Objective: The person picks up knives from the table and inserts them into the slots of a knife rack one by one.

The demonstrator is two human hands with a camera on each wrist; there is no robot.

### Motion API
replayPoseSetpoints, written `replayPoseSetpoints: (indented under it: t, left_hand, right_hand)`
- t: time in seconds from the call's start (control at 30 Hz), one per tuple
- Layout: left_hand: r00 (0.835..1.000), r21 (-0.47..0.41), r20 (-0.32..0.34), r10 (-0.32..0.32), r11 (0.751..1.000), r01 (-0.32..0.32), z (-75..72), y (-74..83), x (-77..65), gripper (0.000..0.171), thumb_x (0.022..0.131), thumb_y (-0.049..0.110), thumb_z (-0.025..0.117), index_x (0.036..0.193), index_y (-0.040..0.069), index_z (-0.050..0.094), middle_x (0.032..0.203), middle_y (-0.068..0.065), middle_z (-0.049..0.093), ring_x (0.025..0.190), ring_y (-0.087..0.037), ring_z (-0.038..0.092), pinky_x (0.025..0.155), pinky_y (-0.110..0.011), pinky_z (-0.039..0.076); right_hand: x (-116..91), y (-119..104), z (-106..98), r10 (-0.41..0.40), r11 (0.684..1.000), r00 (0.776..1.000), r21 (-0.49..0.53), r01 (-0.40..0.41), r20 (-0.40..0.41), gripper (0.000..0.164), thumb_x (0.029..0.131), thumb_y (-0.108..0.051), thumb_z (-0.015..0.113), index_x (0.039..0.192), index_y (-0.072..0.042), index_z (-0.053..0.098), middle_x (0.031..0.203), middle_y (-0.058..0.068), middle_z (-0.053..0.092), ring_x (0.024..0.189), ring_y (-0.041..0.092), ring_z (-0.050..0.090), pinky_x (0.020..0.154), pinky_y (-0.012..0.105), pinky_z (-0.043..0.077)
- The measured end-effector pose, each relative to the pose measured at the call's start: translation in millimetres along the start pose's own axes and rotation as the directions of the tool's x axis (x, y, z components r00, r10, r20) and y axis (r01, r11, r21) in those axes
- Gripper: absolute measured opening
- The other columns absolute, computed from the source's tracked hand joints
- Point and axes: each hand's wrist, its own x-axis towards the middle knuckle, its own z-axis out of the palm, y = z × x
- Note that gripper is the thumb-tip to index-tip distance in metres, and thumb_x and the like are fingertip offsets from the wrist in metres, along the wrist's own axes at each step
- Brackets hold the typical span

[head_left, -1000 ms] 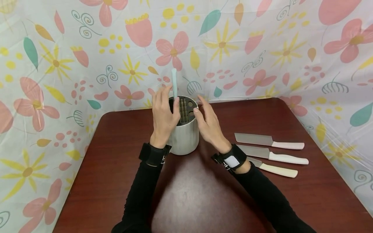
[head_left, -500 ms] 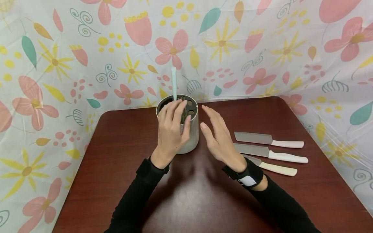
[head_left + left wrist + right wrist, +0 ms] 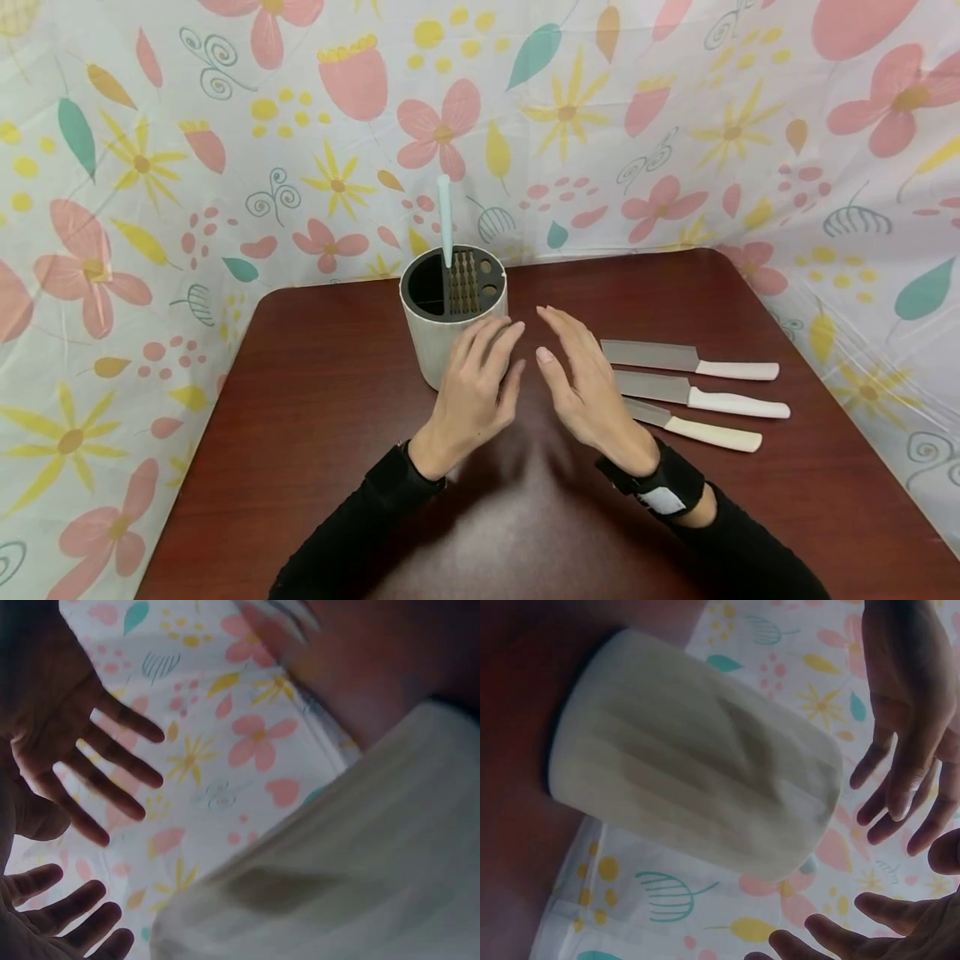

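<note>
A round off-white knife block (image 3: 429, 342) stands upright near the back of the table, its dark slotted top (image 3: 465, 287) facing up. One knife with a pale blue handle (image 3: 446, 217) is upright in it; its blade is hidden inside. My left hand (image 3: 476, 387) hovers just in front of the block, fingers loosely bent, holding nothing. To its right my right hand (image 3: 588, 387) is held in the air with relaxed fingers, between the block and three knives. In the left wrist view the block (image 3: 360, 847) fills the lower right; the right wrist view shows its whole side (image 3: 697, 757).
On the right of the table (image 3: 315, 433) lie three knives with light handles: a back one (image 3: 652, 354), a middle one (image 3: 738, 404) and a front one (image 3: 716, 434), handles pointing right. A flower-patterned cloth (image 3: 300, 125) hangs behind the table and along its sides.
My left hand has come away from the blue handle and the block's top, toward me. My right hand has drawn back from the block's rim, toward me and right. The block stays put.
</note>
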Motion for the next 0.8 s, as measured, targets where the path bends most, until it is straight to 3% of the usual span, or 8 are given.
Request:
replayPoseSetpoints:
  t: [0.37,0.8]
  left_hand:
    - [0.994,0.024,0.095,0.052,0.998,-0.054,13.0,16.3,-25.5,0.051,0.087,0.015,0.068,0.136,0.006,0.059,0.132,-0.016,0.063,0.127,-0.032,0.056,0.108,-0.045,0.047]
    - [0.982,0.032,0.179,0.055,0.998,-0.062,21.3,23.6,-40.0,0.055,0.086,0.018,0.071,0.139,0.008,0.057,0.135,-0.015,0.062,0.129,-0.033,0.056,0.108,-0.045,0.047]
  right_hand:
    - [-25,5,0,0.014,0.997,0.999,-0.072,-0.011,0.036,0.046,0.105,-0.02,0.051,0.151,-0.017,0.048,0.153,0.012,0.05,0.141,0.033,0.048,0.108,0.056,0.042]
    - [-36,19,-4,0.001,0.988,0.998,-0.153,0.008,0.056,0.044,0.105,-0.019,0.052,0.148,-0.013,0.051,0.149,0.014,0.053,0.138,0.033,0.05,0.103,0.055,0.046]
